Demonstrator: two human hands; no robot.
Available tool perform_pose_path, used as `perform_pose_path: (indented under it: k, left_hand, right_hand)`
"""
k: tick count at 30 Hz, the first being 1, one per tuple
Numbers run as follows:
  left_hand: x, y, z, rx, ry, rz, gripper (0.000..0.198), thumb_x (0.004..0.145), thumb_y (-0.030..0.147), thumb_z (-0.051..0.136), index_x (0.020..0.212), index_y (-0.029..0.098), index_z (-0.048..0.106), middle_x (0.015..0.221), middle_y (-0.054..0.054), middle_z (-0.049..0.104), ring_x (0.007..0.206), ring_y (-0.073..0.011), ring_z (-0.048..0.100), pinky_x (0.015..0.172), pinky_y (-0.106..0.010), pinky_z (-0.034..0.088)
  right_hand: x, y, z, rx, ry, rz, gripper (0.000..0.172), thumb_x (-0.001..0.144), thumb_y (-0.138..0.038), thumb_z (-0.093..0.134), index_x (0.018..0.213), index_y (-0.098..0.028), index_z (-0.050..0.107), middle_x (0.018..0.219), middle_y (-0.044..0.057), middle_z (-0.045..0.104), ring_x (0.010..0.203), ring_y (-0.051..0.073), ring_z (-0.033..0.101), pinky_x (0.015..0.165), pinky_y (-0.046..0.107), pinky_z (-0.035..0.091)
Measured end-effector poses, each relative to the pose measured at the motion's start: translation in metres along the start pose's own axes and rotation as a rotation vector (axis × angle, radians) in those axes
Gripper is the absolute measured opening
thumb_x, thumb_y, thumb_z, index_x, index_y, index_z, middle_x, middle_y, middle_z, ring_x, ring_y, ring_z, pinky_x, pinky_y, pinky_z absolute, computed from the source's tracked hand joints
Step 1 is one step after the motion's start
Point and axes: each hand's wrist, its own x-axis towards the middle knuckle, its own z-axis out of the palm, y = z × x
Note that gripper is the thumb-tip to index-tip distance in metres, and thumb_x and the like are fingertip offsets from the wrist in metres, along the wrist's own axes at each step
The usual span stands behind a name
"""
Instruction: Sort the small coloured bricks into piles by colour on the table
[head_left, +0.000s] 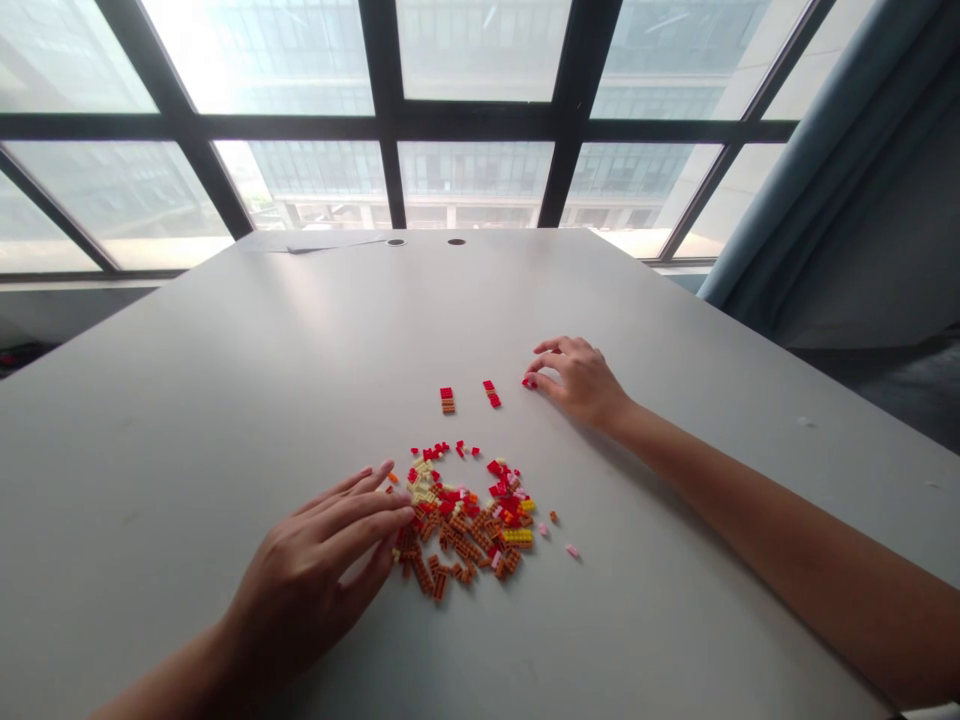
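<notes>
A loose pile of small building bricks (465, 535), mostly brown with red, cream, yellow, orange and pink ones, lies on the white table. My left hand (315, 560) rests at the pile's left edge, its fingers stretched out and holding nothing I can see. Farther right and beyond the pile, my right hand (577, 378) pinches a small red brick (529, 383) between thumb and fingertips, close to the tabletop. Left of that hand lie two small joined sets: a red and brown block (448, 400) and a slimmer red and brown strip (491, 393).
The white table (225, 420) reaches back to large framed windows (472, 170). Near its far edge are a flat sheet (330, 244) and two round holes. A blue-grey curtain (810, 190) hangs at the right. Stray pink bricks (572, 551) lie right of the pile.
</notes>
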Motion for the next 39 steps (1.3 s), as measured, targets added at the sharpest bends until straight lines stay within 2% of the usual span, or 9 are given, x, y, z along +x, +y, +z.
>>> perform_pose_path:
  k: [4, 6, 11, 15, 20, 24, 28, 34, 39]
  left_hand:
    - [0.0, 0.0, 0.0, -0.005, -0.005, -0.003, 0.023, 0.083, 0.01, 0.058, 0.103, 0.018, 0.067, 0.102, -0.003, 0.073, 0.111, -0.0187, 0.062, 0.101, -0.03, 0.049]
    - [0.0, 0.0, 0.0, -0.011, -0.007, -0.005, 0.024, 0.083, 0.01, 0.058, 0.103, 0.018, 0.067, 0.102, -0.003, 0.073, 0.111, -0.0188, 0.062, 0.101, -0.029, 0.049]
    - [0.0, -0.001, 0.001, -0.021, -0.001, -0.013, 0.024, 0.082, 0.01, 0.059, 0.103, 0.019, 0.067, 0.101, -0.003, 0.073, 0.11, -0.0191, 0.063, 0.101, -0.029, 0.049]
    - [0.0, -0.001, 0.002, -0.017, -0.003, -0.008, 0.024, 0.082, 0.01, 0.059, 0.103, 0.018, 0.067, 0.102, -0.004, 0.073, 0.11, -0.0189, 0.063, 0.101, -0.029, 0.049]
    - [-0.001, -0.001, 0.001, -0.011, -0.005, -0.007, 0.023, 0.083, 0.01, 0.058, 0.103, 0.018, 0.066, 0.102, -0.003, 0.073, 0.111, -0.0195, 0.062, 0.1, -0.03, 0.05]
    - [0.0, 0.0, 0.0, -0.007, -0.003, -0.001, 0.023, 0.084, 0.011, 0.057, 0.103, 0.018, 0.066, 0.101, -0.003, 0.073, 0.111, -0.0192, 0.062, 0.1, -0.03, 0.05]
    - [0.001, 0.0, 0.0, 0.0, 0.004, 0.001, 0.022, 0.084, 0.011, 0.058, 0.102, 0.018, 0.066, 0.1, -0.003, 0.073, 0.11, -0.0186, 0.063, 0.1, -0.03, 0.05]
    - [0.0, 0.0, 0.0, -0.008, 0.0, -0.007, 0.024, 0.083, 0.01, 0.057, 0.104, 0.019, 0.066, 0.101, -0.003, 0.073, 0.111, -0.0192, 0.062, 0.099, -0.03, 0.051]
    - [0.0, 0.0, -0.001, -0.006, 0.004, -0.004, 0.025, 0.083, 0.011, 0.057, 0.105, 0.019, 0.066, 0.101, -0.003, 0.073, 0.11, -0.0191, 0.063, 0.099, -0.03, 0.051]
  right_hand:
    - [0.001, 0.002, 0.002, 0.005, 0.116, -0.005, 0.014, 0.084, -0.027, 0.059, 0.085, -0.022, 0.072, 0.106, 0.009, 0.065, 0.096, 0.027, 0.056, 0.085, 0.043, 0.043]
    - [0.002, 0.003, -0.001, 0.048, 0.129, -0.043, 0.013, 0.083, -0.028, 0.06, 0.084, -0.022, 0.071, 0.105, 0.009, 0.065, 0.096, 0.026, 0.057, 0.085, 0.042, 0.043]
    - [0.002, 0.004, -0.014, 0.087, 0.008, -0.103, 0.012, 0.075, -0.036, 0.071, 0.082, -0.027, 0.073, 0.116, 0.007, 0.061, 0.104, 0.028, 0.055, 0.089, 0.045, 0.04]
    - [0.001, 0.004, -0.013, 0.043, -0.052, -0.103, 0.005, 0.077, -0.031, 0.071, 0.079, -0.029, 0.075, 0.121, 0.006, 0.06, 0.108, 0.029, 0.054, 0.09, 0.048, 0.039]
    - [0.002, 0.0, -0.009, 0.137, 0.045, -0.122, 0.003, 0.077, -0.025, 0.07, 0.077, -0.025, 0.073, 0.101, 0.004, 0.07, 0.095, 0.023, 0.061, 0.086, 0.039, 0.044]
    - [0.002, -0.005, -0.012, 0.272, 0.072, -0.029, 0.006, 0.077, -0.024, 0.069, 0.082, -0.024, 0.073, 0.081, 0.0, 0.074, 0.078, 0.017, 0.067, 0.076, 0.029, 0.049]
    - [0.002, -0.006, -0.015, 0.288, 0.062, 0.028, 0.006, 0.076, -0.024, 0.069, 0.081, -0.024, 0.073, 0.077, -0.003, 0.074, 0.074, 0.016, 0.069, 0.074, 0.026, 0.05]
    - [0.001, -0.003, -0.006, 0.155, 0.063, -0.104, 0.009, 0.076, -0.017, 0.066, 0.079, -0.023, 0.073, 0.077, -0.001, 0.074, 0.072, 0.017, 0.068, 0.074, 0.028, 0.048]
    - [0.0, -0.004, -0.004, 0.081, 0.038, -0.157, 0.007, 0.077, -0.019, 0.067, 0.078, -0.022, 0.073, 0.074, 0.001, 0.074, 0.071, 0.018, 0.067, 0.076, 0.031, 0.045]
